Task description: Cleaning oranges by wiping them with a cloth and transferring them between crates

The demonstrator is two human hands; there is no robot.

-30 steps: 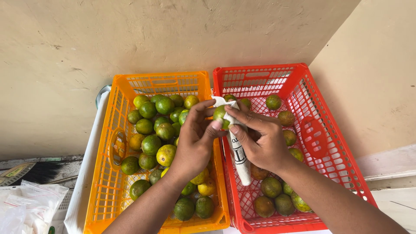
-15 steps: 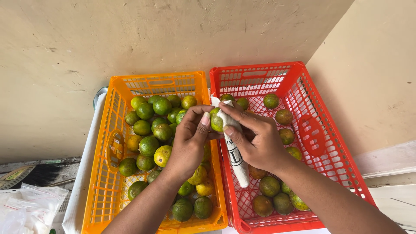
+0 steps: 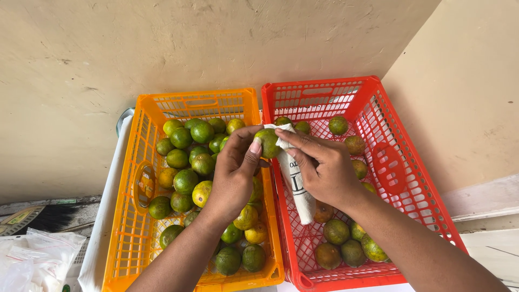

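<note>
Soft, even daylight fills the view, bright without glare. Shadows are faint, lying under the hands and between the fruit. Focus is sharp; the edges bend slightly.

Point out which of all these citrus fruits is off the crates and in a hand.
The green fruit pinched by the left hand, above the seam between the crates, with the right hand pressing a white cloth to it; the others lie in crates.

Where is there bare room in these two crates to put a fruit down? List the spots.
The red crate has bare mesh across its far end, behind its far row of fruit, and a strip along its right wall. Its near right corner is bunched with fruit. The orange crate is crowded almost throughout; only a strip along its left wall is free. The hands cover the middle.
</note>
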